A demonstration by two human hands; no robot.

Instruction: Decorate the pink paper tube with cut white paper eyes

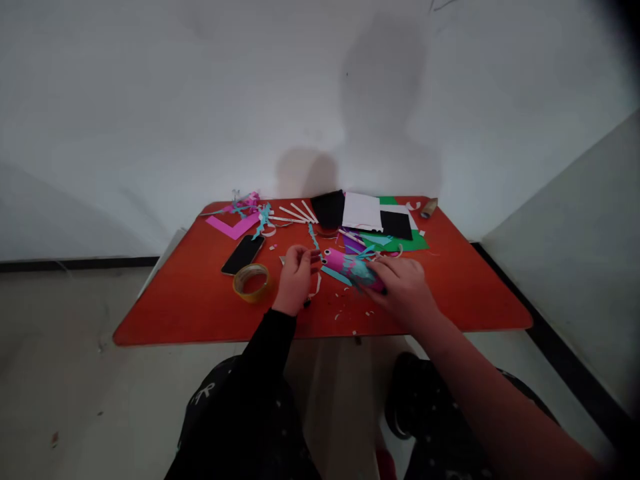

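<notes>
My right hand (404, 280) is wrapped around a pink paper-tube figure (341, 259) with two googly eyes and turquoise paper pieces on its body. The figure lies tilted, its eyed end pointing left. Close to that end is my left hand (297, 275), its fingers curled and the tips together near the eyes; anything tiny between them cannot be made out. Beneath the figure there is a turquoise paper strip (337, 276). A thin white paper curl (317, 285) shows beside my left wrist.
On the red table (180, 300), a roll of yellow tape (251, 283) and a black phone (243, 255) lie to the left. Behind are a magenta paper piece (233, 229), white sticks (300, 213), black sheets (329, 209), a white sheet (362, 212) and green paper (417, 243). Scraps are scattered around.
</notes>
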